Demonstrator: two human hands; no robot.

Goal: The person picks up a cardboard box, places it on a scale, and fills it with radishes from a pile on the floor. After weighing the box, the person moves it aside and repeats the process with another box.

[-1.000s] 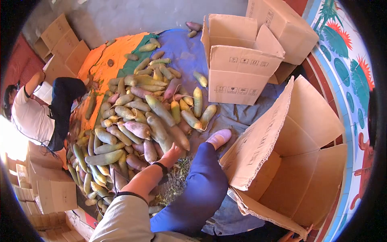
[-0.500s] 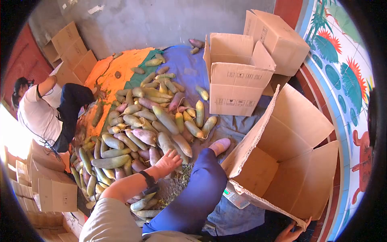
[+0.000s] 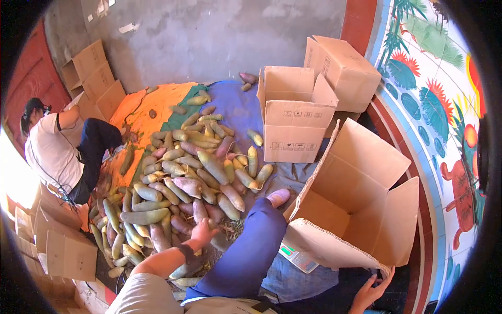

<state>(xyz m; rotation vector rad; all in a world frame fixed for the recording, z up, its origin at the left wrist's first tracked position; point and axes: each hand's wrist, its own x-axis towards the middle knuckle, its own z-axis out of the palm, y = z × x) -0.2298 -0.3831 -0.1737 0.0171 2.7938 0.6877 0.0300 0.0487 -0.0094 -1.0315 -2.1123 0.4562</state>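
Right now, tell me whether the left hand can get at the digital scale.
Probably not directly: the bent leg lies between the left hand and the digital scale, and the open carton hides part of it, though its display shows.

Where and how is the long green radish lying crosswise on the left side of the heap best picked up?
Probably around the middle of the long green radish, from above, closing across its width. It lies on top of the heap with its upper side exposed, and its elongated body narrows towards the ends.
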